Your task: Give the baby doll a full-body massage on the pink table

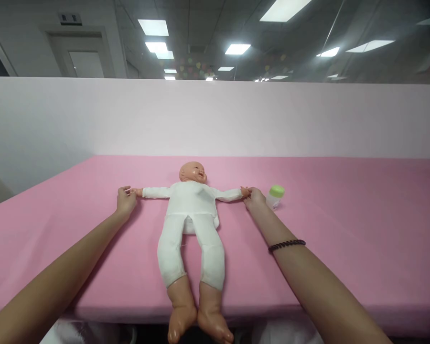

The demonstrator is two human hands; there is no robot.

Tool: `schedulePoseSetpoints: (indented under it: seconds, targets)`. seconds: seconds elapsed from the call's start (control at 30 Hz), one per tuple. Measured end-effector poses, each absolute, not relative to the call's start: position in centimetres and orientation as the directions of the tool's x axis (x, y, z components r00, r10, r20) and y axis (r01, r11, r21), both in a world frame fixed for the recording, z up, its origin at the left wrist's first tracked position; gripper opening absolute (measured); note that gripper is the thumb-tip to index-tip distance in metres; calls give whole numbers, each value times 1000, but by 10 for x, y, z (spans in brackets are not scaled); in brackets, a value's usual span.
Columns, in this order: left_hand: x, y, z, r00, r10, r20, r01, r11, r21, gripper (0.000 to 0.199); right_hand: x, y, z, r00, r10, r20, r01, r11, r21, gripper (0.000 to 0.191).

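A baby doll [191, 203] with a white cloth body lies on its back on the pink-covered table [326, 267]. Its head is at the far end, and its bare feet hang past the near edge. Both its arms are stretched straight out sideways. My left hand [126, 201] is closed on the doll's hand at the left, thumb and fingers pinching it. At the other side, my right hand [255, 198] grips the doll's other hand. Close beside my right hand stands a small clear bottle with a green cap [276, 192], partly hidden by my wrist.
A low white wall [215, 119] runs along the back of the table. Above it are ceiling lights and, at the left, a door [86, 62]. A black coiled band [287, 245] circles my right wrist.
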State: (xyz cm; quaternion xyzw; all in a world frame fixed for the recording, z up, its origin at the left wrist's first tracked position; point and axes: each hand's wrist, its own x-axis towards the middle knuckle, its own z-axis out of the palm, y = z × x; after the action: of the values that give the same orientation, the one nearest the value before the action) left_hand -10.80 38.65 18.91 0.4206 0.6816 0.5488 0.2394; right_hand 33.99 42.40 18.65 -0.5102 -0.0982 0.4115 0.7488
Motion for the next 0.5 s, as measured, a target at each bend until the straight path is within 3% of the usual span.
schedulePoseSetpoints:
  seconds: [0.3, 0.43, 0.5]
  targets:
    - [-88, 315, 225, -433, 900, 58, 377, 122, 918, 60, 329, 408, 186, 507, 832, -225, -531, 96, -842, 21]
    - [-46, 210, 240, -141, 958, 250, 469, -158, 869, 44, 325, 408, 184, 478, 856, -198, -507, 85, -858, 19]
    - [-27, 152, 230, -99, 949, 298, 490, -214, 845, 38, 325, 410, 181, 505, 849, -154, -465, 118, -877, 16]
